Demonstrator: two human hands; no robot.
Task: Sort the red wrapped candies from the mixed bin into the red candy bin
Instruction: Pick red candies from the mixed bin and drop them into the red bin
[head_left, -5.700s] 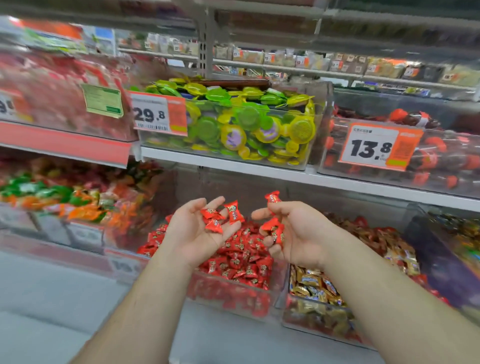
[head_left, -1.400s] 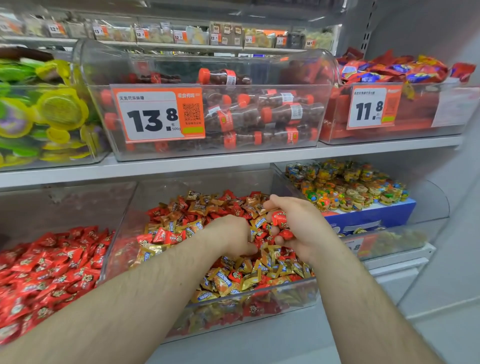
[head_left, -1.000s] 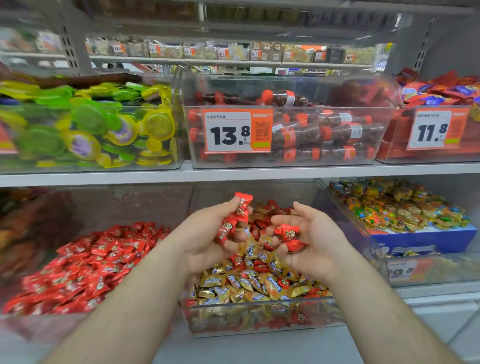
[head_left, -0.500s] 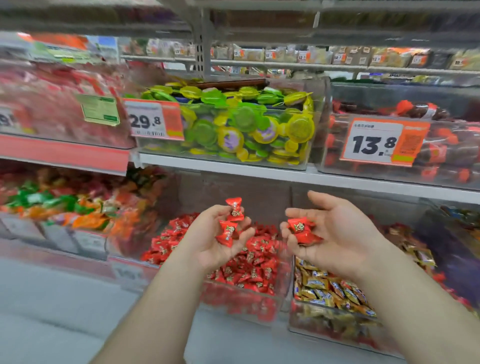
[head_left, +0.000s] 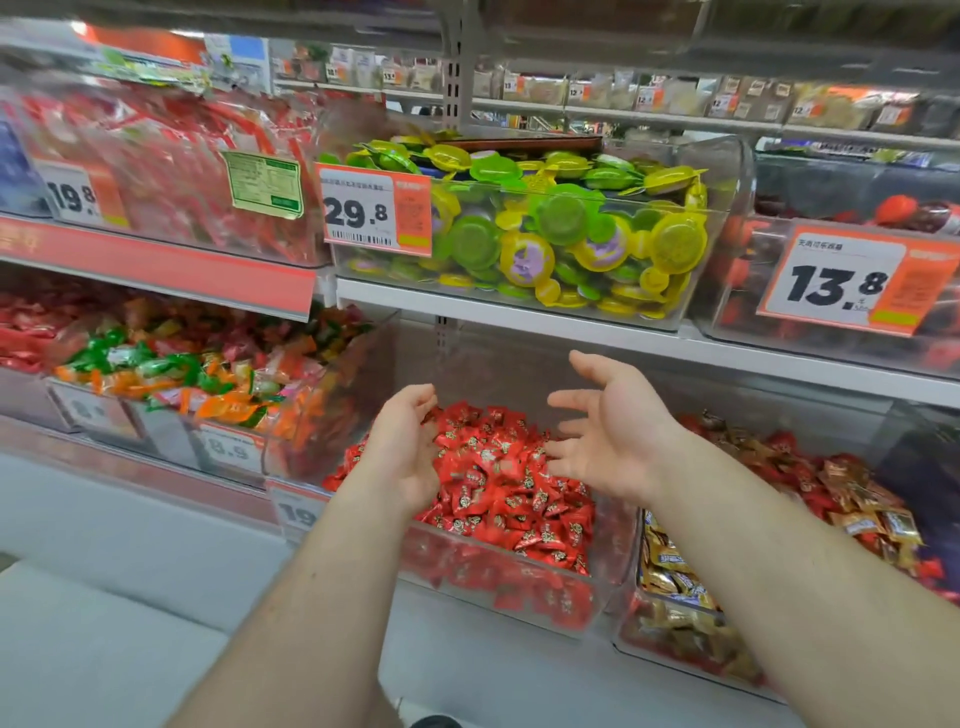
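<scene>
The clear red candy bin (head_left: 519, 587) on the lower shelf holds a heap of red wrapped candies (head_left: 498, 483). Both hands hover over that heap. My left hand (head_left: 402, 447) is over the bin's left side, fingers relaxed, holding nothing. My right hand (head_left: 608, 431) is over the bin's right side, palm turned inward, fingers spread, empty. To the right stands the mixed bin (head_left: 675, 629) with gold and red wrapped candies (head_left: 810, 483).
A bin of green and orange candies (head_left: 171, 379) sits to the left. On the shelf above stand a bin of green and yellow jelly cups (head_left: 561, 239), a bin of red packets (head_left: 171, 166) and a bin with a 13.8 price tag (head_left: 847, 280).
Half a second ago each hand held red candies above the red bin. Now both hands are empty with fingers spread, and the candies are no longer in them.
</scene>
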